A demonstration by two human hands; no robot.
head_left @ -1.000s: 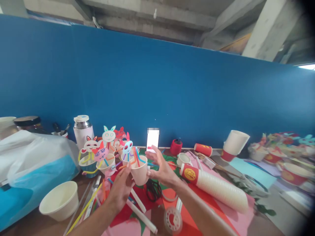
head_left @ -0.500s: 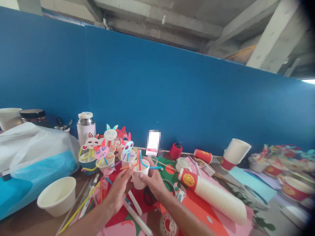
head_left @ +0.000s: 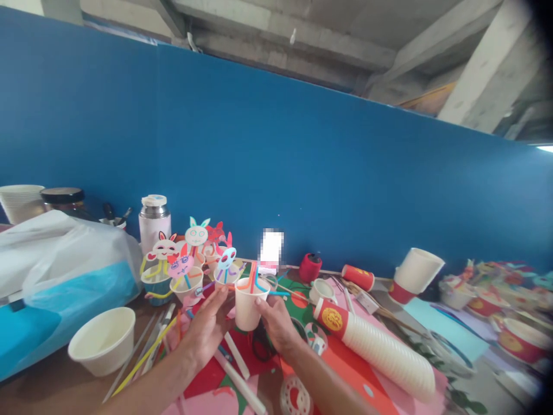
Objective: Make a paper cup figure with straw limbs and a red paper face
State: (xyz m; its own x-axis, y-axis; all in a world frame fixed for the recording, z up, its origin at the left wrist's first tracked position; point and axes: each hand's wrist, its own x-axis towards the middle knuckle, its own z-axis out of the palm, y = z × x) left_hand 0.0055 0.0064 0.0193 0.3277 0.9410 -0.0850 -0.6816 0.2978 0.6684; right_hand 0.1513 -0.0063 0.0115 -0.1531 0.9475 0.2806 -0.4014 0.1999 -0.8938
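A white paper cup is held up in front of me, roughly upright. Bent straws in orange, red and blue rise from inside it, with an orange end out to the left and a blue end to the right. My right hand grips the cup's right side, thumb on the front wall; its other fingers are hidden behind. At the cup's left, my left hand is closed, with thumb and finger at the orange straw's end. Just behind stand finished-looking cup figures with paper faces, one a pale blue mask face.
To the left are a cream bowl, loose straws, a plastic bag and a thermos. A long stack of paper cups, coloured paper, tape rolls and a red cup lie rightward. A blue partition stands behind.
The cup has shifted slightly right and turned a little in my hands. The orange straw end on the left now sticks out less. My view has moved slightly.
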